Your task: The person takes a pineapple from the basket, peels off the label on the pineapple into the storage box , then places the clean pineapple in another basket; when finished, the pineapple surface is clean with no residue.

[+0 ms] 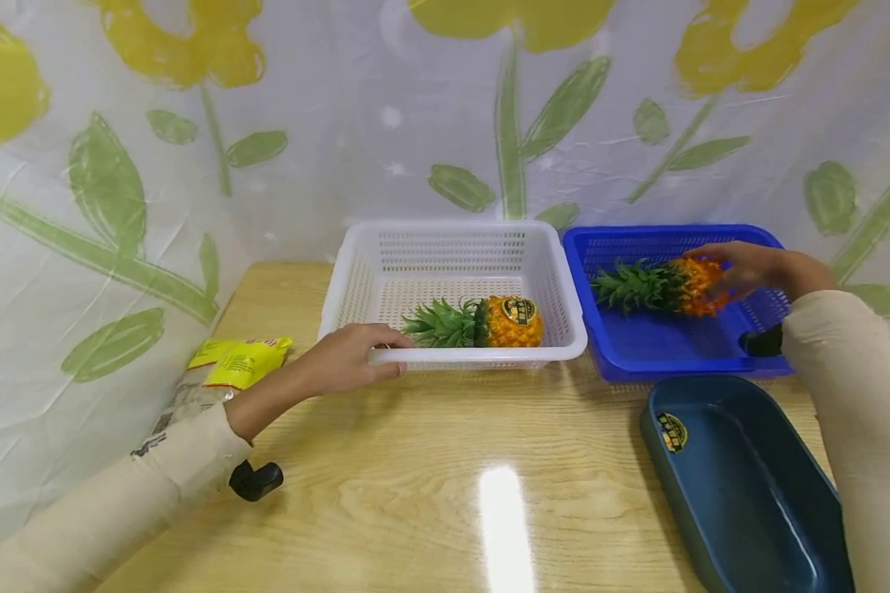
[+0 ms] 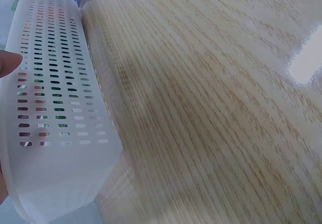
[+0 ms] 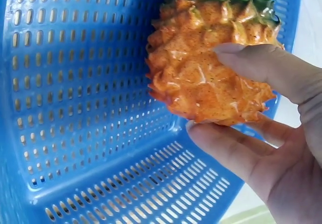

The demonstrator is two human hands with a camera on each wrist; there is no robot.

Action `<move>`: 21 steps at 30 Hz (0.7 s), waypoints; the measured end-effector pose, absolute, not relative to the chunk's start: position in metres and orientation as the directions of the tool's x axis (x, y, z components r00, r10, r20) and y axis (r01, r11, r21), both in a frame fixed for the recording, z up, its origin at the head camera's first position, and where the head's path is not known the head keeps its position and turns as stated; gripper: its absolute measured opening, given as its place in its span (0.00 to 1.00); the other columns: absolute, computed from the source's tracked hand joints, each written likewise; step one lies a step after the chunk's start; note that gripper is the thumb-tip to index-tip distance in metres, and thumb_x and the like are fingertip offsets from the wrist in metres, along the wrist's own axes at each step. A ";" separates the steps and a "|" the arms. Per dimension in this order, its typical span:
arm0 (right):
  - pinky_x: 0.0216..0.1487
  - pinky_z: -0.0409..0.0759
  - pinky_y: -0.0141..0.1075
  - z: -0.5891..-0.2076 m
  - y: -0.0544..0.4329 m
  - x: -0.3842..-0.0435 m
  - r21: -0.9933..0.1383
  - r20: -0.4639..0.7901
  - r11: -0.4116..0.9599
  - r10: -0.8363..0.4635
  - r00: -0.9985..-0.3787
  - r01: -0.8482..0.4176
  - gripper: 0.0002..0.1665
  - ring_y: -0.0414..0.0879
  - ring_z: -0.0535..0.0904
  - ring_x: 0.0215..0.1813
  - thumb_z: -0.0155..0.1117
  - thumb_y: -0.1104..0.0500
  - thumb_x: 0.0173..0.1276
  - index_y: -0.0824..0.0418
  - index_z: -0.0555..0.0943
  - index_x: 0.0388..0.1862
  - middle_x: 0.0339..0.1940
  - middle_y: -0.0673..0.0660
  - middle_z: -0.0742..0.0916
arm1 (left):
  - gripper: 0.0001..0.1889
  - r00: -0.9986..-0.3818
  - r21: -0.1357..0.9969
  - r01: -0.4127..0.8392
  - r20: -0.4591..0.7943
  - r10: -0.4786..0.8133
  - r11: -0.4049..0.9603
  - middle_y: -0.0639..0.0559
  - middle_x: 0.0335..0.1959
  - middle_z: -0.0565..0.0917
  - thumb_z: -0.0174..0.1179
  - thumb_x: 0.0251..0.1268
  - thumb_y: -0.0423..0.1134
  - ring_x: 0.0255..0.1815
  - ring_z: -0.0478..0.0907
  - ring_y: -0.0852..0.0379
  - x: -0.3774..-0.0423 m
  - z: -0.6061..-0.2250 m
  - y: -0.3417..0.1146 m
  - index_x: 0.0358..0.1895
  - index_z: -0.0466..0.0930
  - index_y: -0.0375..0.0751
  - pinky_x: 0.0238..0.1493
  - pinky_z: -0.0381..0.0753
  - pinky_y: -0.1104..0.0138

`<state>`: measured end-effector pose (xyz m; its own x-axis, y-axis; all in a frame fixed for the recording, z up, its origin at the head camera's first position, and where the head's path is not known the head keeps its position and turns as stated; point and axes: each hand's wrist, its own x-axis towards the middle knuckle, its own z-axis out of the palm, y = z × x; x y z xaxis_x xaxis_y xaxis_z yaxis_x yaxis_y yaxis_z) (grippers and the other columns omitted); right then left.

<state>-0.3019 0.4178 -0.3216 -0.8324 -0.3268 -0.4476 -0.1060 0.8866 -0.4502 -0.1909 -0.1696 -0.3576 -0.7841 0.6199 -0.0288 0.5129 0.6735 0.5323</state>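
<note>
My left hand grips the near rim of a white plastic basket toward its left corner. In the left wrist view the thumb presses on the slotted outer wall. A pineapple with a round label lies inside this basket, its leaves pointing left. My right hand reaches into a blue basket and holds another pineapple by its orange body. Thumb and fingers curve round opposite sides of the fruit; its green leaves point left in the head view.
A dark teal tub with a round sticker stands in front of the blue basket. Yellow packets lie at the table's left edge. A flower-printed curtain hangs behind the wooden table.
</note>
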 end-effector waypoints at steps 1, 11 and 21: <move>0.50 0.83 0.58 -0.323 0.418 -0.302 -0.447 -0.441 0.888 -0.322 -0.837 -0.106 0.50 0.82 0.68 0.63 0.69 0.68 0.64 0.73 0.51 0.78 0.70 0.85 0.58 | 0.17 -0.785 0.537 0.508 -0.032 0.619 0.673 0.53 0.52 0.86 0.64 0.70 0.47 0.52 0.82 0.53 -0.190 -0.358 -0.170 0.57 0.84 0.47 0.53 0.80 0.55; 0.52 0.81 0.60 -0.323 0.419 -0.301 -0.458 -0.434 0.887 -0.278 -0.857 -0.056 0.51 0.82 0.65 0.64 0.71 0.60 0.67 0.72 0.51 0.78 0.69 0.86 0.59 | 0.17 -0.772 0.519 0.537 -0.016 0.635 0.665 0.51 0.54 0.86 0.63 0.70 0.46 0.55 0.82 0.51 -0.190 -0.358 -0.171 0.58 0.84 0.45 0.55 0.80 0.52; 0.54 0.79 0.62 -0.320 0.417 -0.301 -0.437 -0.423 0.898 -0.262 -0.867 -0.058 0.51 0.81 0.68 0.63 0.71 0.52 0.68 0.73 0.54 0.77 0.69 0.85 0.62 | 0.16 -0.775 0.516 0.537 -0.010 0.632 0.667 0.53 0.50 0.86 0.64 0.70 0.45 0.50 0.82 0.54 -0.190 -0.360 -0.171 0.57 0.84 0.46 0.51 0.80 0.54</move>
